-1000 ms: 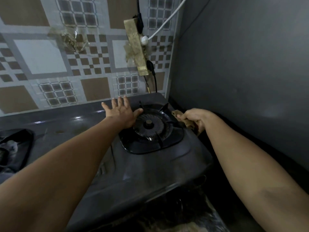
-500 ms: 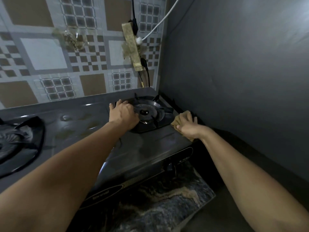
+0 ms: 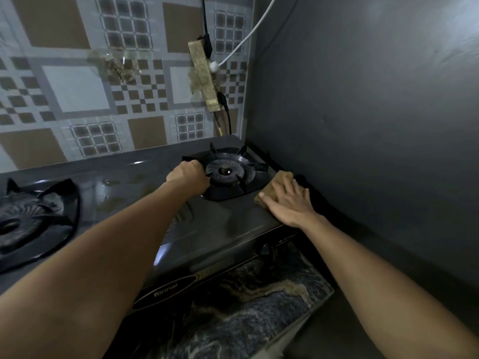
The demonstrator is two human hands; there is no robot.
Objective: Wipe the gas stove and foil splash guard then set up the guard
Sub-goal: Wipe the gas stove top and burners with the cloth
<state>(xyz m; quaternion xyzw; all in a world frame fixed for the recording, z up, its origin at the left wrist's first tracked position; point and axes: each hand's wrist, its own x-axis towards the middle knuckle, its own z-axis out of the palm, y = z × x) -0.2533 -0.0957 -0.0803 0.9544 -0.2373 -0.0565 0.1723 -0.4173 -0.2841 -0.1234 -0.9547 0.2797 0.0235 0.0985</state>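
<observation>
A dark two-burner gas stove [image 3: 215,229] stands on a marbled counter against the tiled wall. My left hand [image 3: 188,176] grips the left edge of the right burner's black pan support [image 3: 233,174], fingers curled round it. My right hand [image 3: 290,200] lies flat with straight fingers on a brown cloth [image 3: 274,183], pressing it on the stove top at the right edge, just right of the burner. No foil splash guard is in view.
The left burner [image 3: 33,216] sits at the far left. A grey wall [image 3: 375,125] runs close along the stove's right side. A taped power strip [image 3: 204,76] with cables hangs on the tiled wall behind. The marbled counter [image 3: 254,304] edge lies in front.
My left hand went from lying open beside the burner to gripping the pan support. My right hand has spread flat on the cloth and slid it toward the stove's front right.
</observation>
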